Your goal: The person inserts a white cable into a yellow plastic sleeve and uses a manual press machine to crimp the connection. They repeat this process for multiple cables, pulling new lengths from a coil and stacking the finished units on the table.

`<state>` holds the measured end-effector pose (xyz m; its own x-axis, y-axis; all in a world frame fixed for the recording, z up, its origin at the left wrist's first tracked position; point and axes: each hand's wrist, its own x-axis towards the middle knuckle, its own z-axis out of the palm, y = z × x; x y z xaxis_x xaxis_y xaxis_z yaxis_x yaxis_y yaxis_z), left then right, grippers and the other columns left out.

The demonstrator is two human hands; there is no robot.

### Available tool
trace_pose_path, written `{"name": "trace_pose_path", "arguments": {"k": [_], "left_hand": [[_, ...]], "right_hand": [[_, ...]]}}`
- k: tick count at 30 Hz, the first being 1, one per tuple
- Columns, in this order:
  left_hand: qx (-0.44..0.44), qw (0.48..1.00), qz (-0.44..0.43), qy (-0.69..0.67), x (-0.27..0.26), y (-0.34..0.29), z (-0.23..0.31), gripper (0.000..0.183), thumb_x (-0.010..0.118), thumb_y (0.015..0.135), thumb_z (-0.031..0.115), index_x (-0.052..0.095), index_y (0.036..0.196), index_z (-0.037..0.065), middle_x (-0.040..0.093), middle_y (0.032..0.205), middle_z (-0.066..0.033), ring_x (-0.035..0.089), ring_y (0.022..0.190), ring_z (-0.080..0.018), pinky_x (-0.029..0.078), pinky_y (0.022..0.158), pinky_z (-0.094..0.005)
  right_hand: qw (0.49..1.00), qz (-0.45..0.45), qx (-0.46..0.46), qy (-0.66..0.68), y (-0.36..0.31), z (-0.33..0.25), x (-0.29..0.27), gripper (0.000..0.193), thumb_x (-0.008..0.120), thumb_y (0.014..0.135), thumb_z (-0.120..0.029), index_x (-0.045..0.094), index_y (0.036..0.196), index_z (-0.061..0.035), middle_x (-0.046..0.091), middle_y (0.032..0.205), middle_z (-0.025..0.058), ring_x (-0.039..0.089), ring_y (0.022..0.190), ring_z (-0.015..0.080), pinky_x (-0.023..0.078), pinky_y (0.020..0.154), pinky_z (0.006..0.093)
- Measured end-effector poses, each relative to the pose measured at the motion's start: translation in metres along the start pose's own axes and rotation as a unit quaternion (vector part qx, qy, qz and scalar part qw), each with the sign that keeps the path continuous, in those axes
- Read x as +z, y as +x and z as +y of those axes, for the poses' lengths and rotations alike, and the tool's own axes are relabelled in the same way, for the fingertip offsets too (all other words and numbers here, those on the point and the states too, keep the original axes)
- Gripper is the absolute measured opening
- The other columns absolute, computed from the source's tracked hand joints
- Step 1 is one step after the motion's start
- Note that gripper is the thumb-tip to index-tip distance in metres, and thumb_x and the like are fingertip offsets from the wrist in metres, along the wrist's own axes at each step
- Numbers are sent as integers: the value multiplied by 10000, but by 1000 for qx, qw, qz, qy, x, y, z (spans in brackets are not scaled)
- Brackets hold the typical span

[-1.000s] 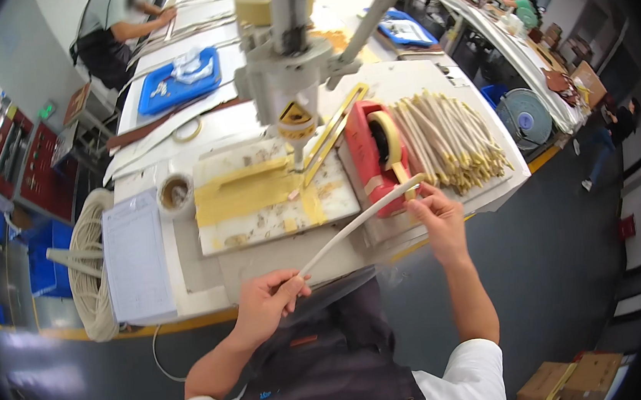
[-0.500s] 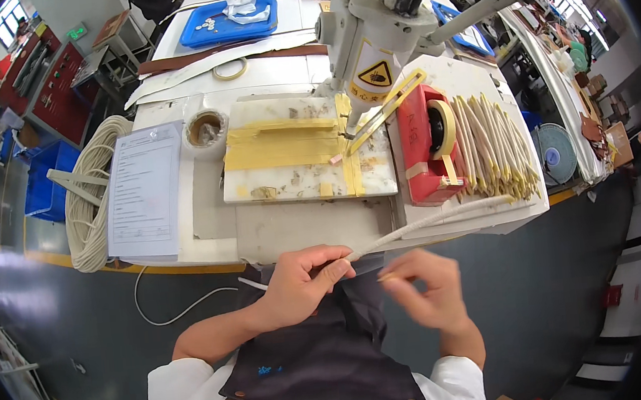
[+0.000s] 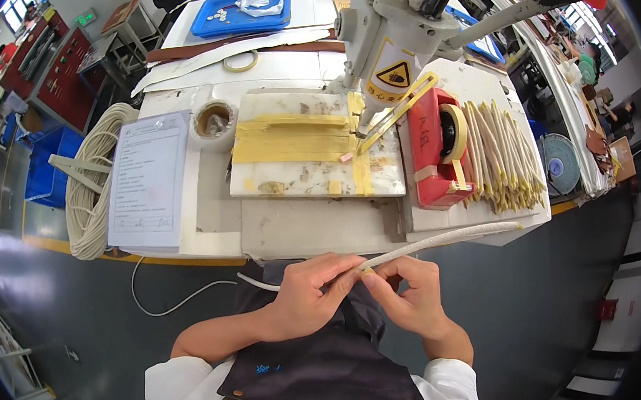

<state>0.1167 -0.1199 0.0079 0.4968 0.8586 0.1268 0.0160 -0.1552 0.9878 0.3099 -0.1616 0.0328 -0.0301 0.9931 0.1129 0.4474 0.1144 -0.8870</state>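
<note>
A pale cord (image 3: 448, 239) runs between my hands in front of the table. Its right part sticks out past my fingers, and a yellowish bit marks its far tip. My left hand (image 3: 310, 293) is closed round the cord, whose thinner end shows to its left. My right hand (image 3: 410, 291) pinches at the cord beside the left fingertips. Between its thumb and finger is a small yellowish bit of tape (image 3: 366, 271), lying against the cord and mostly hidden. A red tape dispenser (image 3: 425, 151) with a yellowish roll stands on the table, ahead of my right hand.
Several cut cords (image 3: 501, 155) with yellow-taped ends lie right of the dispenser. A lever press (image 3: 397, 38) stands behind a taped white board (image 3: 311, 178). To the left are a printed sheet (image 3: 149, 182), a wrapped tape roll (image 3: 214, 125) and a coil of cord (image 3: 90, 214).
My right hand has moved left to the cord and now meets my left hand there. The cord's right part sits slightly lower in the view, which has shifted a little.
</note>
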Motion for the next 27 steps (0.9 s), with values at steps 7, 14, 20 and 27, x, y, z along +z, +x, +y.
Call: {"name": "trace_pose_path", "arguments": {"k": [7,14,20,27], "left_hand": [[105,989,17,98,1,3,-5,208,661,922,13,694,1125,-18,696,894,-140,655,698,-194,518,622,-289],[133,990,2,53,-1,6,-3,128,672,922,34,710,1036,-10,688,826,-110,628,631,-163,481,565,-265],[-34,997,-25,-60,-1,5,3,161,733,897,92,682,1021,2,673,776,-81,597,569,-127,472,531,-241],[320,922,88,200,14,11,-6,231,808,829,148,651,954,33,650,733,-62,597,528,-160,477,444,-256]], "right_hand": [[999,14,43,21,1,-3,-1,126,777,842,-93,725,815,18,670,654,45,578,551,60,442,497,217],[996,-6,-68,-61,5,-7,-12,109,815,798,-136,747,814,-52,646,654,62,616,521,171,446,480,281],[965,-14,-179,-190,7,-12,-21,148,815,743,-116,683,811,-116,669,744,26,623,586,204,458,515,321],[974,17,-184,-130,6,-3,-21,210,800,691,-5,705,857,-93,678,788,48,652,640,207,502,546,316]]}}
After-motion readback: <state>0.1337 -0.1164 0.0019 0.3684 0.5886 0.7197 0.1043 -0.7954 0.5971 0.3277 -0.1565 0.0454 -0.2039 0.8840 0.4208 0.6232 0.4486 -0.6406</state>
